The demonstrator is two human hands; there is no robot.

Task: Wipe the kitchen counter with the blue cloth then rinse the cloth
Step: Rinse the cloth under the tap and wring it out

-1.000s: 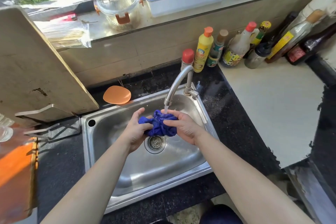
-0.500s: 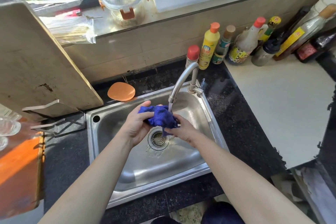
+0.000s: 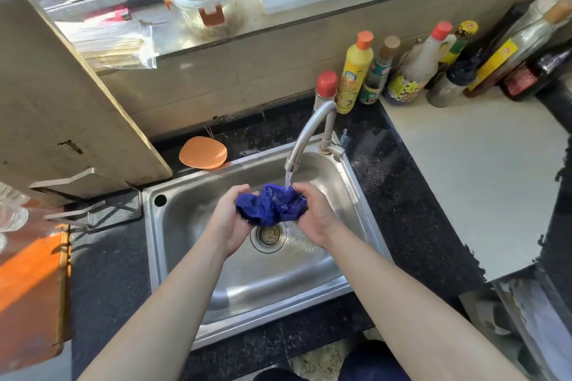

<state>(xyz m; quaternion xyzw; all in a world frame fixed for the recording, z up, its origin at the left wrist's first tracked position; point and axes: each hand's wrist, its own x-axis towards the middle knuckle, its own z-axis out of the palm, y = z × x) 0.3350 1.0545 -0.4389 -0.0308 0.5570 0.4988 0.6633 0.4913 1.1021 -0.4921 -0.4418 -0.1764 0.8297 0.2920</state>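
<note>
The blue cloth [image 3: 272,203] is bunched into a wet wad over the steel sink [image 3: 173,257], just above the drain [image 3: 268,236]. My left hand [image 3: 229,219] grips its left side and my right hand [image 3: 315,216] grips its right side. A thin stream of water runs from the curved faucet [image 3: 305,136] onto the cloth's upper right part. The dark speckled counter [image 3: 402,195] surrounds the sink.
Several sauce and soap bottles [image 3: 353,71] stand along the wall behind the faucet. A pale board [image 3: 470,179] lies on the counter at right. An orange disc [image 3: 203,153] sits behind the sink. A wooden cutting board [image 3: 55,96] leans on a rack at left.
Both hands have kneaded the cloth under the running water; it is spread a little wider between them and sits directly under the stream again.
</note>
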